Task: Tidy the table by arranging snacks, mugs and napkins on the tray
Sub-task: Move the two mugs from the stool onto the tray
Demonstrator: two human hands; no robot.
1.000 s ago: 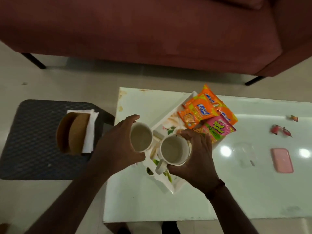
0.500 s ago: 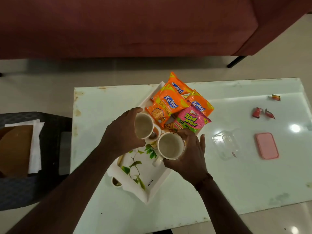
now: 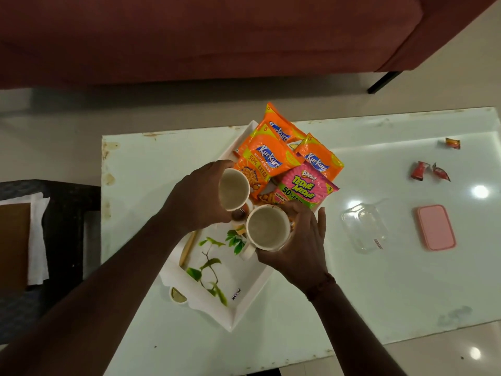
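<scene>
Over the past second the view swings to the right: the dark side stand [image 3: 67, 213] with the napkins [image 3: 38, 240] slides to the left edge, and the tray [image 3: 244, 299] sits nearer the middle. Both mugs have travelled with the hands and now hang over the tray's middle, close to the snack packets. That suggests the mugs are about to be set down, which would leave only the napkins to fetch.

The napkins are white and folded, lying off the table [image 3: 352, 294] beside a brown holder [image 3: 13, 245], well apart from the tray. The left hand [image 3: 195, 199] wraps the left mug [image 3: 233, 189], fingers curled round its wall. The tray is white with a green leaf print, set askew on the table, its near half bare. The right hand [image 3: 298, 245] cups the right mug [image 3: 267, 227], fingers pressed to its side, the handle pointing toward the camera. Both mugs are cream-coloured and look empty; I cannot tell whether their bases touch the tray yet. Orange snack packets [image 3: 268, 158] and a pink packet [image 3: 303, 185] overlap on the tray's far end. Further right, a clear container [image 3: 363, 226], a pink lid [image 3: 435, 226] and small red wrappers [image 3: 428, 170] lie on the table.
</scene>
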